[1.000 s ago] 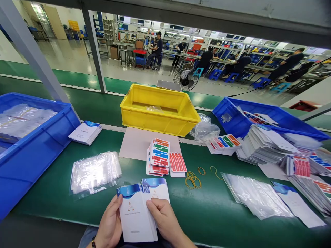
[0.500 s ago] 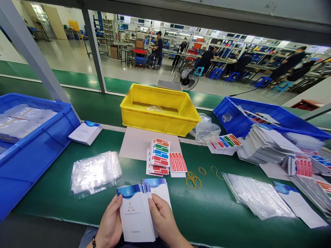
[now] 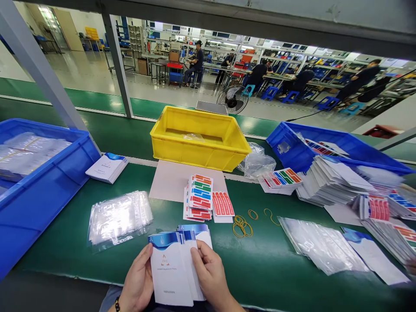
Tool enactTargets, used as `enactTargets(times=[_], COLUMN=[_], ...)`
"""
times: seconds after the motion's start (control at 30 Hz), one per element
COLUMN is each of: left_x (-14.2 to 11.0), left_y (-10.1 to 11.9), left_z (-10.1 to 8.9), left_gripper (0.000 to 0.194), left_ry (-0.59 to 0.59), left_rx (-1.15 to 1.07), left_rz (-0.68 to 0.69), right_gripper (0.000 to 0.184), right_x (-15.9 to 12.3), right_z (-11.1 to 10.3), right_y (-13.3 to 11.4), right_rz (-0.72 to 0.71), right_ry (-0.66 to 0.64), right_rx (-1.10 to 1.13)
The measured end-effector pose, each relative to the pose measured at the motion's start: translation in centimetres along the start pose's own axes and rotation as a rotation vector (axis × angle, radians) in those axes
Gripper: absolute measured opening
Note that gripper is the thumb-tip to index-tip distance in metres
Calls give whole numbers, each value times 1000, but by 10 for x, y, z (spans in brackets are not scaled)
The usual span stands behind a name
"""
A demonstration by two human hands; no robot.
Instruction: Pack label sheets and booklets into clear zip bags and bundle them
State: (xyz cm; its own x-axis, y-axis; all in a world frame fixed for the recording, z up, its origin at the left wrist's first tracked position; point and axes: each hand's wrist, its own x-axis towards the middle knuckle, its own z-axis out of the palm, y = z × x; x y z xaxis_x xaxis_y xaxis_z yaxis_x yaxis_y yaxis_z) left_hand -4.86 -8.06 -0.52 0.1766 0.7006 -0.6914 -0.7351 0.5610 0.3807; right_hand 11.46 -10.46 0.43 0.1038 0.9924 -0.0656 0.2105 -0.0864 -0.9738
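Note:
A fanned bundle of white and blue booklets [image 3: 170,273] is between my two hands, close to the table's front edge. My left hand [image 3: 138,275] grips its left side, thumb on the front cover. On the right side, my right hand [image 3: 209,273] pinches the fanned edges with its thumb. Behind them lies another booklet stack [image 3: 201,234], partly covered. Just beyond are a stack of coloured label sheets [image 3: 201,190] and a smaller pile of red label sheets [image 3: 223,203]. Yellow rubber bands [image 3: 242,226] lie to the right of these.
Clear plastic bags [image 3: 120,216] lie left, more plastic bags [image 3: 321,245] right. A yellow bin [image 3: 199,151] stands at the back, between a left blue bin [image 3: 48,186] and a right blue bin [image 3: 279,134]. Paper stacks [image 3: 331,182] crowd the right. Several people work in the background.
My right hand has shifted slightly right and up, and the booklets between my hands are spread wider. My left hand stays almost in place.

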Motion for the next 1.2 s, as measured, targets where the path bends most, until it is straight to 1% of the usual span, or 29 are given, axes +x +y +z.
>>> enactTargets(times=[0.1,0.2,0.23,0.3,0.37,0.4,0.43,0.47,0.57,0.6,0.63,0.67,0.77,0.93,1.07,1.2], left_x=[-1,-2,-2,-2,-2,-2,-2,-2,0,0,0,1,0,-3,-4,-4], left_y=[4,12,14,19,20,19,18,15,7,5,3,2,2,3,2,2], left_z=[0,-2,-2,-3,-3,-2,-1,0,1,2,2,2,4,8,7,5], left_gripper=[5,11,13,16,16,16,15,13,6,4,2,1,4,8,11,11], left_ry=[28,34,34,35,39,37,31,26,4,1,0,-1,0,3,-17,-13], left_rx=[-27,-47,-47,-40,-34,-34,-35,-33,-16,-10,-5,-2,-2,3,5,15], left_rz=[-29,-42,-38,-40,-47,-53,-57,-54,-29,-12,7,26,56,54,55,60], right_gripper=[33,36,38,44,44,41,39,38,40,42,43,44,44,50,53,53], right_x=[1,6,9,14,17,17,16,14,7,5,3,2,3,6,6,6], right_z=[-12,-31,-39,-51,-56,-55,-52,-46,-25,-18,-12,-8,-2,-3,-2,-2], right_y=[-2,2,4,9,10,9,7,3,-9,-12,-14,-15,-14,-8,-5,-2], right_rz=[19,86,91,51,-17,-30,-18,10,104,119,125,128,127,169,197,206], right_ry=[45,42,65,166,246,234,176,79,-271,-345,-384,-391,-346,-307,-261,-236], right_rx=[22,42,15,-86,-161,-161,-131,-75,122,167,191,195,153,117,130,142])
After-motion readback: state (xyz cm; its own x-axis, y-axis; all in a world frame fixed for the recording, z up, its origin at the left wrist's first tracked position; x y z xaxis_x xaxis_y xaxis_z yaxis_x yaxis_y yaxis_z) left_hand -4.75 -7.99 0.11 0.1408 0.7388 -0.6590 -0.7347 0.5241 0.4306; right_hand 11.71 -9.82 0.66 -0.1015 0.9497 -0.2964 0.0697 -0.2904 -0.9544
